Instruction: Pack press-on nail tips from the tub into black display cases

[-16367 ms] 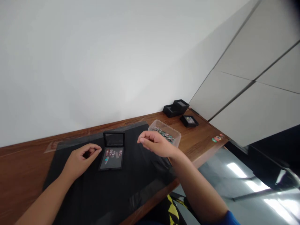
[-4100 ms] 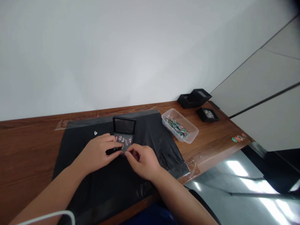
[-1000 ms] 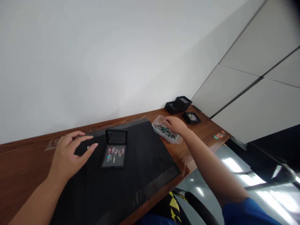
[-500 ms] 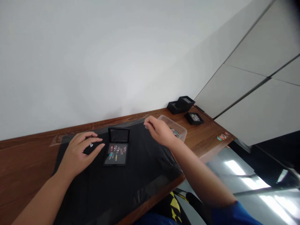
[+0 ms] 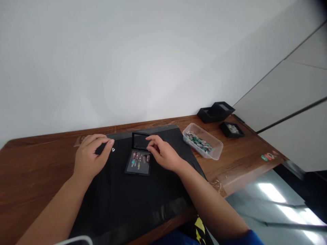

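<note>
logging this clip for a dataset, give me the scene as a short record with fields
left hand: rests on black mat, fingers curled, beside small white piece
right hand: fingertips pinched over open black case; any held item too small to tell
case contents: lid upright, coloured nail tips inside
nearby: clear tub of small pieces, black boxes, wooden table

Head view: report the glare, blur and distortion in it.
Head view: bright glare streaks the floor; the black mat shows faint sheen at its near edge; the table looks tilted and bowed, wide-lens distortion; pieces in the open case too small to resolve.
</note>
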The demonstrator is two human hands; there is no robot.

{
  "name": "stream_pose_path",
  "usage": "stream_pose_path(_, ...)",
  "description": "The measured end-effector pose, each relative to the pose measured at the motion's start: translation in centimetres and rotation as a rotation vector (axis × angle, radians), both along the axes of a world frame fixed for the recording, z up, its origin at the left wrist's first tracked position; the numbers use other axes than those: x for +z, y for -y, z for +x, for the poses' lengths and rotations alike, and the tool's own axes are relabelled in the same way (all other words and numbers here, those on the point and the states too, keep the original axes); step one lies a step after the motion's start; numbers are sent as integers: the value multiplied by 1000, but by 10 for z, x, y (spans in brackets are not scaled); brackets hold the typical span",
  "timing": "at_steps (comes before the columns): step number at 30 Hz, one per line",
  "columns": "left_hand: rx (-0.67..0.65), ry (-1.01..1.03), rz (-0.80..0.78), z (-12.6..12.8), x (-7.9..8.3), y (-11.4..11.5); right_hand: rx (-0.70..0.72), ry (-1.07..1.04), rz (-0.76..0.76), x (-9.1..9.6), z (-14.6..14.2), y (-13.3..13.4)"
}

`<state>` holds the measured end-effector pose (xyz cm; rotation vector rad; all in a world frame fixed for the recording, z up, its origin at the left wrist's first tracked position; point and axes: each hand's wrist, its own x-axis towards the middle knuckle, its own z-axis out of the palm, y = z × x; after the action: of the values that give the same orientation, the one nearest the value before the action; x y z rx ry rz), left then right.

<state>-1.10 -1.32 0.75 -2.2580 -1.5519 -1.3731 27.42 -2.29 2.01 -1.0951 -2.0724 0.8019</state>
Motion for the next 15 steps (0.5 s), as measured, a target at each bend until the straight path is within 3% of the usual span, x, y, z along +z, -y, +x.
stream_pose_path(3,-80,-5,-52,6,5,5,14,57,9,4,2,5)
stream_pose_path(8,-407,-140,-200,21,8,14,39,84,-64,9,4,5)
stream_pose_path(15,-486,-160,-176,37,-1,23,127,-197,-253,6,2,8)
